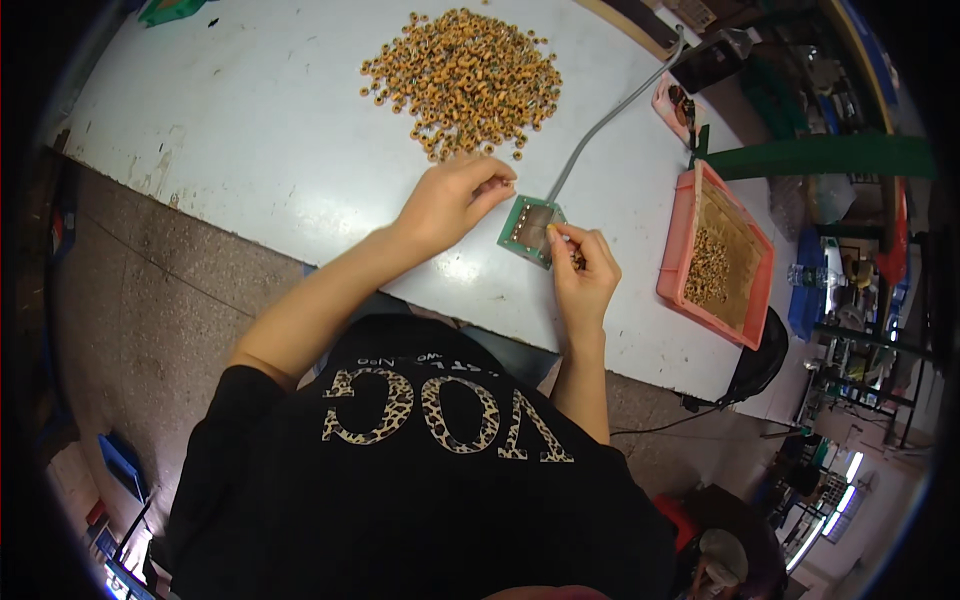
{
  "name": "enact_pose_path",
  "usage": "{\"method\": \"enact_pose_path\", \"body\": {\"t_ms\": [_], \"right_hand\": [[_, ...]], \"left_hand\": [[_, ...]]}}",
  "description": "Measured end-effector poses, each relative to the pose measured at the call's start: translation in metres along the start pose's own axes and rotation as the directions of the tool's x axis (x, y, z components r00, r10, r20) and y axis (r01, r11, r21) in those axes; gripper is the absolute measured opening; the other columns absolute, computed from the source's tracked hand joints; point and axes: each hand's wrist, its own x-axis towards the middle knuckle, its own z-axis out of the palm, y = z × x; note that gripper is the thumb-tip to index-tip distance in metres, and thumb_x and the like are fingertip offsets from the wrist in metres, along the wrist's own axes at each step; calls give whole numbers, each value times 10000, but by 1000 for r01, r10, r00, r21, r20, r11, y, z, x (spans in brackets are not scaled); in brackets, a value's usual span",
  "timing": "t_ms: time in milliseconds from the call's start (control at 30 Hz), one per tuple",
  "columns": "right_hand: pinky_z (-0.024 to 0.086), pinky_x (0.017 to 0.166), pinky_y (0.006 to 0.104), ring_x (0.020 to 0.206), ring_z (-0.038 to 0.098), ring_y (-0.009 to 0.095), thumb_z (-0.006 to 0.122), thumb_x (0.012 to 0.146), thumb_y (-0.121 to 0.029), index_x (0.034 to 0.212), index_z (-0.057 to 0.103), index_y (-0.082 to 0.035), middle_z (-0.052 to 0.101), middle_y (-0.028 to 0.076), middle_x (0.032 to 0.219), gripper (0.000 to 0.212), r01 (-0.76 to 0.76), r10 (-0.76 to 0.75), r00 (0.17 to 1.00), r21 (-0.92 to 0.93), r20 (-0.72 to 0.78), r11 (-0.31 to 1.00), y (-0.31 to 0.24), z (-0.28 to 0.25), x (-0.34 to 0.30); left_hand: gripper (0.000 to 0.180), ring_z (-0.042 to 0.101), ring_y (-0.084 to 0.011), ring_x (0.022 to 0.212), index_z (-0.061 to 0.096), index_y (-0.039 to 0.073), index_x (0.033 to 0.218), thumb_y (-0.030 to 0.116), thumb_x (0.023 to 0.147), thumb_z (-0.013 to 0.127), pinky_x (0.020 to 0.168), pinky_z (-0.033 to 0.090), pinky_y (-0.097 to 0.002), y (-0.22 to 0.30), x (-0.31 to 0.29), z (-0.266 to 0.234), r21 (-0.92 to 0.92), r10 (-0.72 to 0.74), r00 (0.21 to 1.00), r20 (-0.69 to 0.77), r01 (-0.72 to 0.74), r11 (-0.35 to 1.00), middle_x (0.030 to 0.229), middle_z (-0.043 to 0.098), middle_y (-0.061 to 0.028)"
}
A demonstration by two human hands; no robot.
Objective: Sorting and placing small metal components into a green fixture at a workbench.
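A small square fixture [521, 226] with a green frame and a brownish face stands on the pale table, a grey cable running off its far side. Just left of it, my left hand [452, 203] is pinched, with a tiny pale bit at the fingertips too small to name. My right hand [588, 275] is at the fixture's right edge, thumb and finger closed against it. Several small ring-shaped parts [578, 259] show within its curled fingers. Beyond my left hand lies a large heap of yellow-brown ring-shaped parts [465, 75], some scattered around its edge.
A pink tray [677, 240] with a brown bottom and more small parts stands at the right table edge. The grey cable [606, 122] leads to a dark device [712, 60] at the far right. A green object [170, 10] is at the far left corner.
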Motion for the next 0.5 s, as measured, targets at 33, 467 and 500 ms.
{"method": "enact_pose_path", "body": {"t_ms": [33,467,500], "right_hand": [[391,545,219,590,470,105,719,820,-5,898,695,13,556,29,717,84,6,-6,1000,-4,-6,1000,1,1,1],[338,491,195,519,399,82,646,875,-15,932,682,22,549,37,716,78,-511,397,814,847,424,144,14,-10,4],[330,488,189,515,390,78,639,879,-17,944,682,24,545,35,720,88,-500,345,818,866,461,29,15,-10,5]], "left_hand": [[171,626,-159,838,653,1,1050,61,891,648,782,505,-285,4,-1,-2,-148,-146,988,57,153,977,964,680,-56],[193,637,-119,765,642,-18,1074,29,887,656,732,527,-201,-9,-14,16,-810,-270,914,304,397,431,894,698,-115],[198,637,-121,765,640,-17,1075,31,885,661,730,526,-199,-6,-14,14,-818,-263,901,344,425,388,898,698,-119]]}}
